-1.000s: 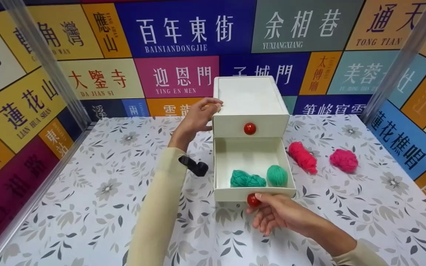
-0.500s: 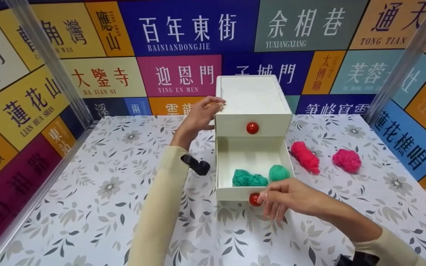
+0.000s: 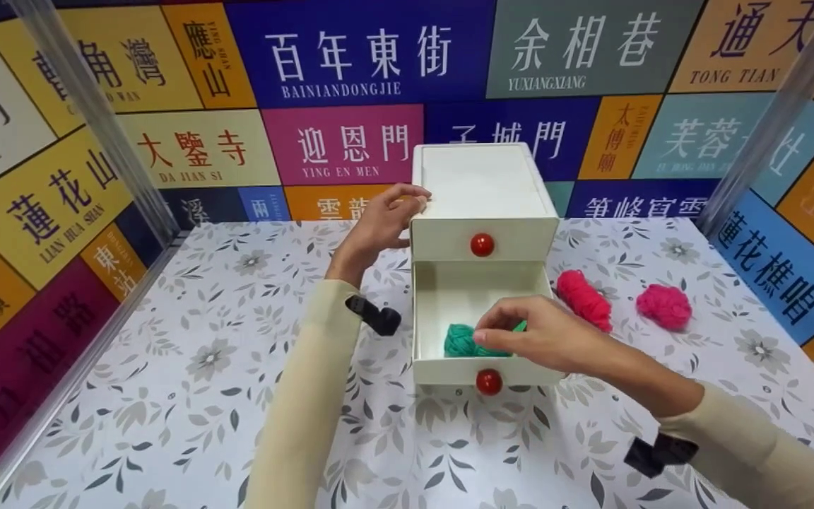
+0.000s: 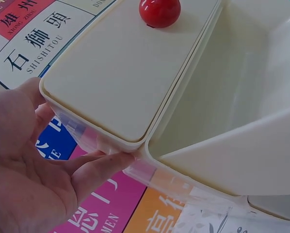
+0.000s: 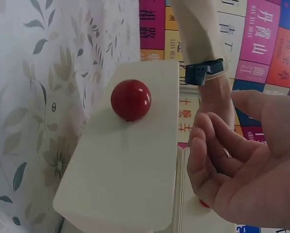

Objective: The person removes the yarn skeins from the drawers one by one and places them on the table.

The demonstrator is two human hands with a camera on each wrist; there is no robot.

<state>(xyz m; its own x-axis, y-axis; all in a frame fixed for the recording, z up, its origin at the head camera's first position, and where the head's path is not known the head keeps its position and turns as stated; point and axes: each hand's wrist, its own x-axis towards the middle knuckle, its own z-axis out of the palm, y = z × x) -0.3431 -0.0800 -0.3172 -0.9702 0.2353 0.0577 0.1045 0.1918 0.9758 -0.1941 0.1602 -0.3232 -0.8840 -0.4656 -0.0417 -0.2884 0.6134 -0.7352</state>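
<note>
A white two-drawer cabinet (image 3: 481,180) stands at the back of the table. Its lower drawer (image 3: 442,372) is pulled out, while the upper one stays closed; both carry red round knobs, the lower knob (image 3: 489,382) free of any hand. My left hand (image 3: 382,215) holds the cabinet's left side, fingers over the top edge and thumb (image 4: 106,170) on the side. Over the open drawer hovers my right hand (image 3: 552,332), fingers loosely bent, nothing between them in the right wrist view. Green yarn (image 3: 458,341) lies in the drawer; the green ball beside it is mostly hidden behind that hand.
Right of the cabinet lie a red-pink yarn skein (image 3: 582,297) and a magenta yarn bundle (image 3: 663,307) on the leaf-patterned tablecloth (image 3: 209,360). Colourful sign-printed panels (image 3: 350,56) close off the back and sides, with clear posts at the corners.
My right hand has let go of the lower drawer's knob and moved up and over the drawer, covering the green ball. The left hand keeps its place on the cabinet.
</note>
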